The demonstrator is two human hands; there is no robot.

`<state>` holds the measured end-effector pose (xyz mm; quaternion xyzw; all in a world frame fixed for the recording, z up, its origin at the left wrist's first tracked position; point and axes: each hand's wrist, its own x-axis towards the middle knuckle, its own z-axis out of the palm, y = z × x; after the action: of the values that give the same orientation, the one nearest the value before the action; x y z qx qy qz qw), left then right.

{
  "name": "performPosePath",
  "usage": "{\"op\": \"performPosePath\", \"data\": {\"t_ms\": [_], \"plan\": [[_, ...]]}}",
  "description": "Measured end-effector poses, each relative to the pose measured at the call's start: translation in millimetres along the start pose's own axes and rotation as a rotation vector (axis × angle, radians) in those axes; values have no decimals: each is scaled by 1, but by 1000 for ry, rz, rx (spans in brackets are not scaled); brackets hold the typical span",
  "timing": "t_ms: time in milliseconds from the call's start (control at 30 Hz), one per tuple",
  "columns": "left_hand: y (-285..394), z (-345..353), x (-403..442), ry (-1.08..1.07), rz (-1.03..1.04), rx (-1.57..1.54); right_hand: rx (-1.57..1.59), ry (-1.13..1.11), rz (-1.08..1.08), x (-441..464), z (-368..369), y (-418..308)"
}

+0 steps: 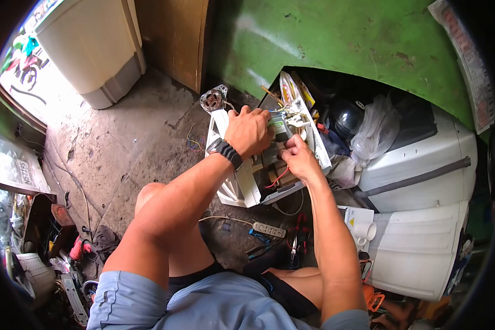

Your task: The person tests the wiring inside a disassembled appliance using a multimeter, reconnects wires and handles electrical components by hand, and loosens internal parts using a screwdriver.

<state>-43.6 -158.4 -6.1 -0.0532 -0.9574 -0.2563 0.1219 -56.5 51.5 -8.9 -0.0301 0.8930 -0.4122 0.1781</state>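
An opened white appliance casing [239,190] lies on the floor before me, with wires and parts showing inside. My left hand [248,131], a dark watch on its wrist, reaches over the casing with fingers curled against a grey box-shaped part [281,131] that has a green label. From the other side my right hand [301,158] is closed in a pinch at the lower end of that part; what lies between its fingertips is hidden. A red wire [279,178] runs just below the right hand. White connectors [298,121] and thin wires sit above it.
A round motor-like part [213,100] lies beyond the casing. Close to my legs are a power strip [269,229] and pliers [295,245]. To the right, a white mug [364,232] stands by large white panels [418,247]. Green sheeting [346,44] rises behind.
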Motion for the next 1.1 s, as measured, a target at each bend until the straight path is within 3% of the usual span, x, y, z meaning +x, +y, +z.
{"op": "performPosePath", "data": {"t_ms": [100, 167, 367, 567, 833, 1100], "plan": [[-5, 9, 0, 84, 29, -29, -15, 37, -50, 13, 4, 16], [-10, 16, 1, 145, 58, -8, 13, 37, 58, 11, 1, -1], [-7, 10, 2, 17, 14, 12, 36, -17, -6, -2, -3, 3], [-9, 23, 5, 93, 1, 47, 63, 5, 56, 7, -5, -9], [-9, 18, 3, 93, 26, 30, 66, -42, -26, 5, -2, 15], [-5, 10, -1, 61, 12, -32, 202, 77, -142, -18, -7, 0]]}}
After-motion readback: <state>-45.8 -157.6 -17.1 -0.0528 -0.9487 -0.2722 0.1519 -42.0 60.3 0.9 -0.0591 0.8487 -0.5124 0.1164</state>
